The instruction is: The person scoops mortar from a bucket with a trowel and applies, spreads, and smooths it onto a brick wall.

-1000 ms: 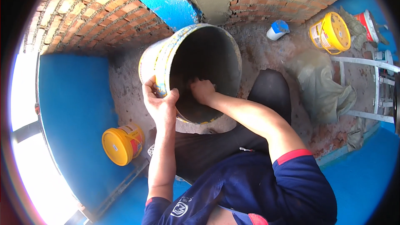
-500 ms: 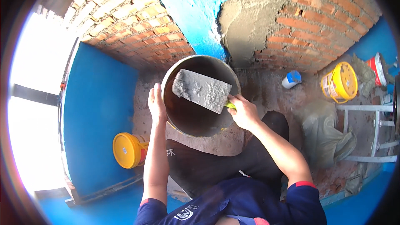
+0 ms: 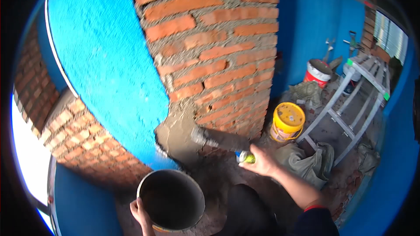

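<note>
Head view: right hand clamped on trowel, left of yellow pail; contact with grey wall patch unclear. Mortar on the trowel's left end could slide off if tilted. Left hand grips bucket by its rim, near left; uneven pull could tip it.

No legible text is shown. A printed label is borne on the side of the yellow, round, lidded plastic bucket, which is placed beyond and to the right of the right hand; its lettering is too small and blurred to be read. Farther beyond the same hand, pale markings on the red-and-white round bucket are likewise rendered unreadable by blur.
</note>
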`<action>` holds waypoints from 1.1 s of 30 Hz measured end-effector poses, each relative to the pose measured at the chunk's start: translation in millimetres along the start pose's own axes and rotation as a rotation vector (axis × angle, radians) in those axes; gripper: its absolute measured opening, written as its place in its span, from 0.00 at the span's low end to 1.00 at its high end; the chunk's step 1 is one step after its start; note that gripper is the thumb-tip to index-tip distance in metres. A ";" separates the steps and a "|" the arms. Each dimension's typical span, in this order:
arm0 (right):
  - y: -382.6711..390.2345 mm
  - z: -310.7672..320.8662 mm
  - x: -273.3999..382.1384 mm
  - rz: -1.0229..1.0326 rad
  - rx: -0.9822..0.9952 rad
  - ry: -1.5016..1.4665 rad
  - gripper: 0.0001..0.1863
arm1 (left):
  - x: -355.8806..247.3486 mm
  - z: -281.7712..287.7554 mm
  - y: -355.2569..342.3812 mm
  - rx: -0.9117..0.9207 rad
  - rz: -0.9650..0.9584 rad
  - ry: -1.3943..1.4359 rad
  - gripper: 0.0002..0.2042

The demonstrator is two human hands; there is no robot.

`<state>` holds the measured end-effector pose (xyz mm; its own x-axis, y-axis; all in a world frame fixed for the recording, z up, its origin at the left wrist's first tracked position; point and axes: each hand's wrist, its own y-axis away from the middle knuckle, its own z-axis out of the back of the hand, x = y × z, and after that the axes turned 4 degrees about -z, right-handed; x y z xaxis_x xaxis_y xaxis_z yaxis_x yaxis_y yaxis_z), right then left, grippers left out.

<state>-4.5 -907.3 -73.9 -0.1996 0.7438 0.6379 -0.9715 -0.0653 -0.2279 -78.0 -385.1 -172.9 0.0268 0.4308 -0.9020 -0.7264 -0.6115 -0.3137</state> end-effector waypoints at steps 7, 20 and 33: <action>-73.8 161.6 -19.2 0.260 -0.356 -0.148 0.17 | -40.5 -10.8 -11.6 -0.054 0.087 -0.149 0.28; -274.4 244.9 16.3 0.252 -0.273 -0.999 0.30 | -9.9 -19.5 -3.9 -0.071 0.079 -0.313 0.24; -249.5 242.4 19.6 0.141 -0.225 -0.893 0.34 | -41.5 -36.3 8.1 0.028 0.134 -0.237 0.25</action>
<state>203.1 -1037.6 173.8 -0.4294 -0.0548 0.9015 -0.9016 0.0838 -0.4243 -60.1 -432.1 -148.7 -0.2304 0.4928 -0.8391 -0.7314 -0.6564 -0.1847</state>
